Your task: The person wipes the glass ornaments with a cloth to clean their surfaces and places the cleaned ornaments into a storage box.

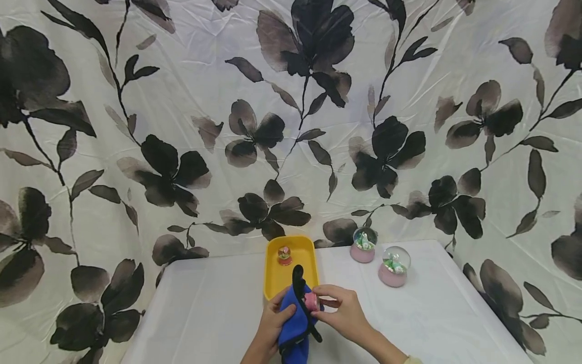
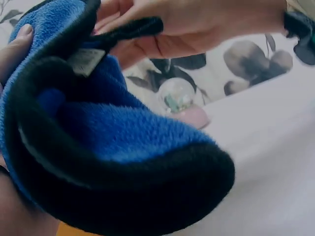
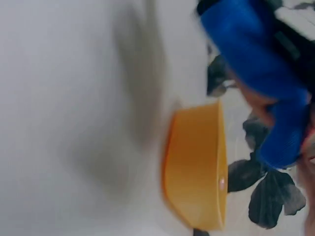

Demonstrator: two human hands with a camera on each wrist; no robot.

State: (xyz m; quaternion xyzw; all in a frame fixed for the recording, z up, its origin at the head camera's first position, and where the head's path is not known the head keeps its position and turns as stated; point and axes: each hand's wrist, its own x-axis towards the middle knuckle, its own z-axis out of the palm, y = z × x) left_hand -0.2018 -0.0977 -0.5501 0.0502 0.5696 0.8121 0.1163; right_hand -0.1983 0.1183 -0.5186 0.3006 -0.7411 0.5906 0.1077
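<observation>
In the head view my left hand [image 1: 273, 323] grips a blue cloth [image 1: 293, 321] with black edging, its thumb lying across the front. My right hand [image 1: 341, 309] pinches a small pink-based snow globe [image 1: 311, 302] between thumb and fingers, against the cloth. Part of that globe is hidden by the fabric and fingers. Close up in the left wrist view, the plush cloth [image 2: 123, 130] hangs in folds and shows a pale label [image 2: 87, 62]. Both hands are above the near end of a yellow tray [image 1: 269, 273].
Inside the tray stands a tiny snow globe [image 1: 284, 256] with a red base. To its right on the white table [image 1: 436, 313] are two larger pink-based snow globes, one farther back [image 1: 362, 245] and one nearer [image 1: 393, 267]. A flower-patterned curtain [image 1: 291, 126] hangs behind.
</observation>
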